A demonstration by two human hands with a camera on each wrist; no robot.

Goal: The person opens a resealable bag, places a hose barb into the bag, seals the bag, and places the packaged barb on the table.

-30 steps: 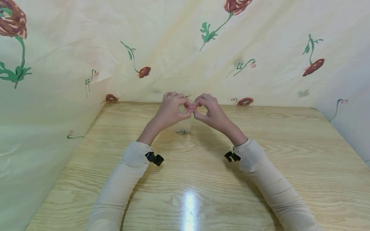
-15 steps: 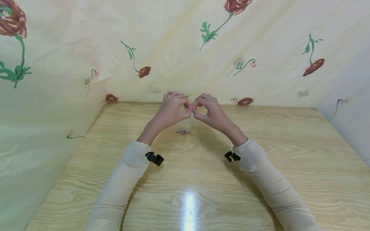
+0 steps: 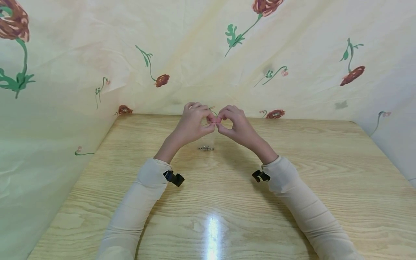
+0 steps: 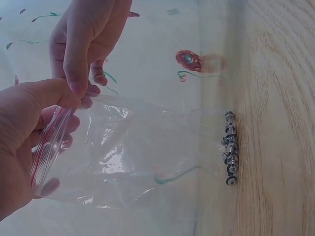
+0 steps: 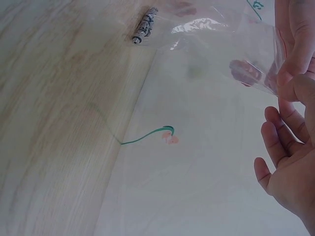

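A clear zip-lock bag (image 4: 123, 142) with a red strip along its mouth hangs between both hands. My left hand (image 3: 191, 124) grips the bag's mouth between thumb and fingers, as the left wrist view shows. Thumb and index finger of my right hand (image 3: 238, 124) pinch the corner of the same edge, right beside the left thumb. In the right wrist view the other right-hand fingers (image 5: 280, 140) are spread loosely below the pinch. Several small silver and black metal parts (image 4: 230, 150) lie in a row along the bag's bottom, and their exact kind is too small to make out.
Under the hands is a light wood-grain table (image 3: 214, 191). A pale cloth (image 3: 201, 54) printed with red flowers hangs behind its far edge and down the left side. Black straps (image 3: 173, 178) sit on both sleeve cuffs.
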